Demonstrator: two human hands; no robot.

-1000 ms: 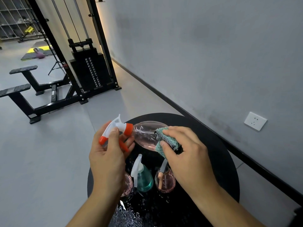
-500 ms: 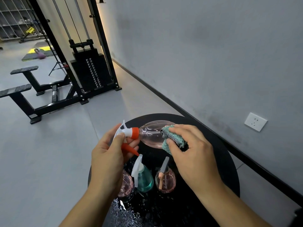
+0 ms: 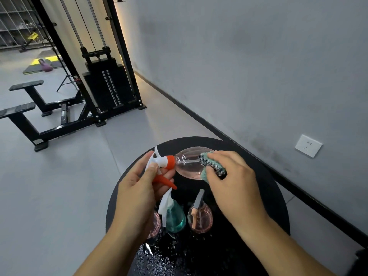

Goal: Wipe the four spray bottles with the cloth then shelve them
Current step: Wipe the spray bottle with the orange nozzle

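Observation:
My left hand (image 3: 137, 188) grips the white and orange trigger head of a clear pink spray bottle (image 3: 189, 163), held on its side above the round black table (image 3: 264, 188). My right hand (image 3: 235, 182) pinches a teal and checked cloth (image 3: 211, 166) against the bottle's body. Below them on the table stand a teal spray bottle (image 3: 174, 216) and a round pink spray bottle (image 3: 201, 218). Another pink bottle (image 3: 156, 224) is mostly hidden behind my left wrist.
Water drops (image 3: 159, 259) lie on the table's near side. A grey wall with a white socket (image 3: 308, 145) runs along the right. A black cable weight machine (image 3: 105, 88) and benches (image 3: 25, 108) stand on the grey floor at left. Wire shelving (image 3: 14, 22) is far back left.
The held bottle has turned, its trigger head swinging right and its orange lever now pointing down. My right hand with the cloth has slid further along the bottle's body, away from the neck.

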